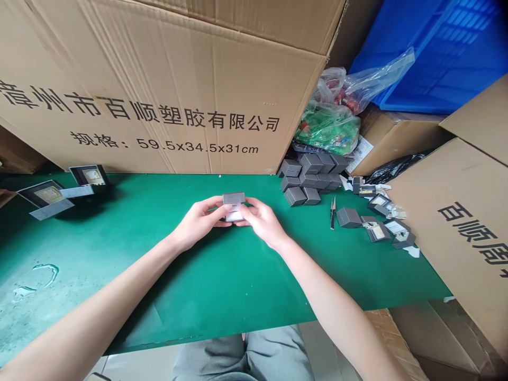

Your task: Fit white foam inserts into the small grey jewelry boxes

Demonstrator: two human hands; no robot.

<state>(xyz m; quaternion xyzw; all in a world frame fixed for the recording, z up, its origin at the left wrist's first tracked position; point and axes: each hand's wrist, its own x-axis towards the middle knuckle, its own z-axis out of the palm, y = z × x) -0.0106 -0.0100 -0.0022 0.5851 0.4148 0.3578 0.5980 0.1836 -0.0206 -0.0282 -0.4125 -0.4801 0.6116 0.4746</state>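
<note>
Two hands angled inward, left hand [198, 222] and right hand [264, 223] pinching one grey box [234, 199]

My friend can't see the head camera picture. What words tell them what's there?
Left hand and right hand hold a small open grey box over a green work mat. More grey boxes lie piled to the right near tweezers, and a big cardboard carton stands behind.

This seems to be a small packing workshop or storeroom, because big brown cardboard cartons [159, 90], a blue plastic crate [436, 58] and many small dark grey boxes [309, 177] crowd around one long green tabletop [222, 296].
</note>
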